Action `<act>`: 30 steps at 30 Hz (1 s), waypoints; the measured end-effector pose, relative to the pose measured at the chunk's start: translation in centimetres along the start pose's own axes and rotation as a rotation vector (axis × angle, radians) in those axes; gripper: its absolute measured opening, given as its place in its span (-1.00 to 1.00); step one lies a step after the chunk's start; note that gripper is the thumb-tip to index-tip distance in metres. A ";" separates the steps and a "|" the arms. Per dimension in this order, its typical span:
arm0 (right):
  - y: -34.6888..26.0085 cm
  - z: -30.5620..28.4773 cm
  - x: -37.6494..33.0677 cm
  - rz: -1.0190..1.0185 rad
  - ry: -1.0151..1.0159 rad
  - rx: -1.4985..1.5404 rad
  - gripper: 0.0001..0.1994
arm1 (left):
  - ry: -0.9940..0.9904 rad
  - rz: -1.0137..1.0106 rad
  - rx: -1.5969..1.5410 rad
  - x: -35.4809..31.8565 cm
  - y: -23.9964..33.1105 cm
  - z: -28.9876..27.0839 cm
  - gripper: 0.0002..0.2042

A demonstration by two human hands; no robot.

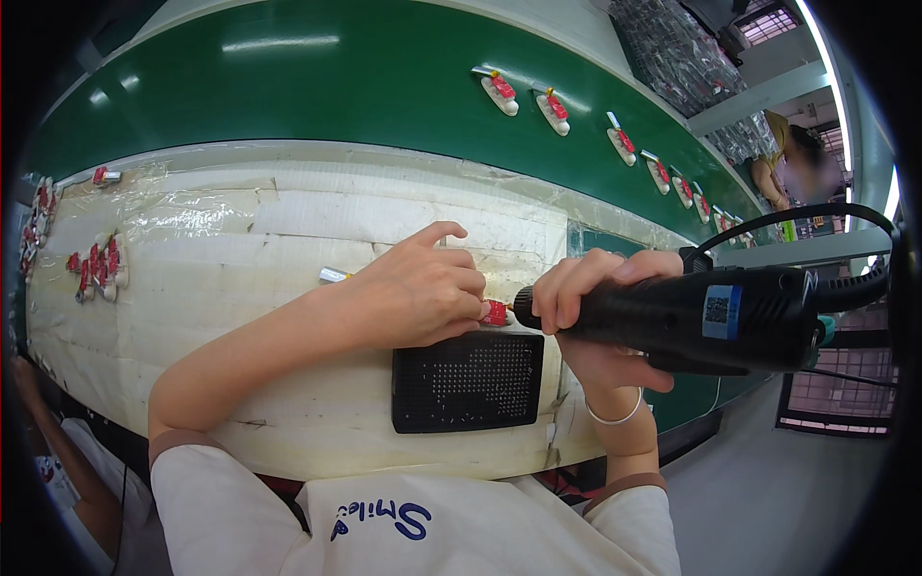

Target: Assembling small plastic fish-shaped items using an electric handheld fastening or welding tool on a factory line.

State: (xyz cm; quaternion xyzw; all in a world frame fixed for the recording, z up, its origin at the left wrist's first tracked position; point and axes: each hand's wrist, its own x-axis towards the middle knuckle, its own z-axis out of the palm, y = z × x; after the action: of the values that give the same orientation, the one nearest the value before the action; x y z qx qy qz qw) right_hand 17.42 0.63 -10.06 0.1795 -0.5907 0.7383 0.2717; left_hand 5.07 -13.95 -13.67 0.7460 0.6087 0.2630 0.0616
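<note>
My right hand point(588, 302) is wrapped round a black electric screwdriver point(672, 317), which lies nearly level and points left. Its tip meets the end of a small red part point(496, 313). My left hand point(423, 293) is closed on that red part, with the index finger raised and bent; most of the part is hidden under the fingers. A silver cylinder point(333, 276) shows beside my left wrist; whether it joins the red part I cannot tell. Just below my left hand sits a black screw tray point(413, 408) with rows of small screws in its holes.
Red-and-white pieces with silver cylinders stand spaced along the green belt point(288, 77). More assemblies point(99, 269) are grouped on the taped white work surface point(211, 355) at left. A black cable point(797, 211) loops from the screwdriver's side. Another person point(802, 173) is at far right; another's arm point(58, 442) shows at left.
</note>
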 end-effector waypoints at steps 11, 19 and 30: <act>-0.4 -2.1 0.4 -0.123 0.061 -0.191 -0.20 | -0.019 -0.200 -0.024 1.9 0.9 -0.1 -0.93; 1.3 -4.6 0.4 -0.033 0.259 -0.290 -0.22 | 0.147 -0.105 0.094 2.2 0.4 1.5 -0.87; 1.6 -4.6 0.5 -0.046 0.280 -0.305 -0.25 | -0.135 -0.090 -0.234 2.3 2.6 -0.2 -0.64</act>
State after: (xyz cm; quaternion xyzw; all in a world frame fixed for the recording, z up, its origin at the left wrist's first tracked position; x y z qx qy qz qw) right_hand 16.29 4.96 -12.05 0.0452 -0.6479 0.6515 0.3920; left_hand 7.58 -12.48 -11.67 0.7216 0.6013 0.2785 0.2004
